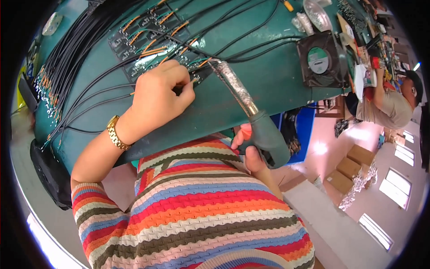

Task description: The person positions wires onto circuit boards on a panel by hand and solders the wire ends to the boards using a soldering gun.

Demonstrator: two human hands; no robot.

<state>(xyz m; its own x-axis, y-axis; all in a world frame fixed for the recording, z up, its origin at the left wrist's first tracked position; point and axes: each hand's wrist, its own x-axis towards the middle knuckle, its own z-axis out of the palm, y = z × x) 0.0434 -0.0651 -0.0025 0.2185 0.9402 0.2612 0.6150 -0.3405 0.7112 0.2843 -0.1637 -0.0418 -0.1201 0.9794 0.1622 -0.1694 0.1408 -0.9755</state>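
My left hand (163, 89), with a gold watch (115, 133) at the wrist, is closed in a pinch at the near edge of a panel of black circuit boards (143, 38). A black cable (107, 97) runs in under it; its end between my fingers is mostly hidden. My right hand (249, 145) is wrapped round the dark green handle of a soldering gun (268, 136). The gun's metal barrel slants up and left, and its thin tip is at the panel edge, just right of my left fingertips. Orange and green wires sit on the boards.
A thick bundle of black cables (74, 54) with stripped ends lies on the green table (215, 105) at the left. A black fan (321, 60) stands at the right, near a clear plastic dish (317, 13). A blue bin (309, 130) is below the edge. Another person (387, 101) works farther right.
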